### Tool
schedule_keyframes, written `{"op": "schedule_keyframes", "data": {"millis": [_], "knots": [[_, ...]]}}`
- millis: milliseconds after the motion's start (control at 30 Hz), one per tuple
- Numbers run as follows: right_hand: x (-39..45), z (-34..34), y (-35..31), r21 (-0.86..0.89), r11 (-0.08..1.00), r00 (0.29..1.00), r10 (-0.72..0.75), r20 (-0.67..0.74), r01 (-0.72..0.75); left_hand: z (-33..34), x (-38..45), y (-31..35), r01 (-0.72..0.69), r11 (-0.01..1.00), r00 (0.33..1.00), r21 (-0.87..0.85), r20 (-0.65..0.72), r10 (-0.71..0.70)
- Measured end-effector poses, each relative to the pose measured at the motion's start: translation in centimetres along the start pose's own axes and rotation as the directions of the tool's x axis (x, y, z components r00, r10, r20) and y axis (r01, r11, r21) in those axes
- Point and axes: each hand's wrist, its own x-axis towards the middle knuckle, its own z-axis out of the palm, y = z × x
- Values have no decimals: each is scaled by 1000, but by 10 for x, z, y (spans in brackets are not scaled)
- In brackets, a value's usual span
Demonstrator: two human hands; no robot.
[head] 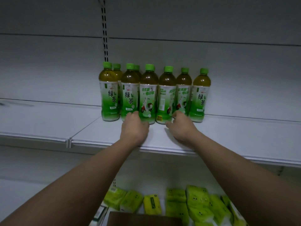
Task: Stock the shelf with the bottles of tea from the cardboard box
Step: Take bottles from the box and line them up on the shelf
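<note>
Both hands (135,126) seemingly touch bottles (148,93) near shelf edge (162,148)

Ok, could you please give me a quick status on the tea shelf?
Left hand and right hand at the bases of two front bottles. Row upright on the shelf. Nothing in the way.

Green-capped tea bottles (148,93) stand upright in a tight row at the back of a white shelf (228,136), a few more behind them. The left hand (134,126) touches the base of a middle bottle; the right hand (182,126) touches the bottle beside it. Below the shelf lie yellow-green packs (197,204) and a brown box (143,219) edge.
</note>
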Motion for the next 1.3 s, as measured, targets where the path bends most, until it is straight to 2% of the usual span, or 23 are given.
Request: {"op": "schedule_keyframes", "data": {"millis": [233, 433, 533, 667, 767, 833, 900, 933, 1033, 1133, 1233, 1300], "knots": [[-47, -14, -33, -38, 995, 993, -92, 68, 95, -35, -55, 8, -82, 986, 995, 148, 61, 74], [-104, -1, -47, 0, 988, 983, -155, 98, 156, -57, -116, -6, -225, 966, 969, 127, -72, 235], [-129, 23, -30, 34, 991, 977, -130, 169, 126, -49, -154, -31, -266, 950, 958, 161, -63, 279], [-161, 71, 13, 36, 999, 961, 3, 275, -13, -19, -200, -81, -148, 978, 989, 144, 46, 143], [-186, 112, 54, 18, 991, 922, 114, 371, -129, 10, -236, -120, 25, 995, 987, 96, 153, -40], [-206, 143, 87, -10, 982, 894, 175, 412, -188, 30, -258, -147, 143, 983, 953, 119, 250, -169], [-227, 169, 117, -48, 971, 882, 235, 408, -236, 50, -279, -176, 208, 961, 892, 182, 367, -263], [-238, 182, 132, -30, 957, 861, 273, 429, -289, 58, -289, -186, 209, 957, 864, 202, 420, -277], [-269, 213, 168, -18, 852, 688, 435, 581, -524, 80, -315, -216, 197, 943, 793, 270, 522, -315], [-293, 243, 204, -38, 719, 541, 556, 631, -694, 108, -332, -246, 170, 919, 735, 355, 575, -359], [-312, 275, 229, -44, 537, 389, 663, 639, -843, 141, -346, -274, 148, 908, 700, 393, 607, -377], [-323, 296, 243, -27, 444, 326, 696, 640, -896, 161, -353, -288, 91, 891, 677, 445, 629, -383]]}}
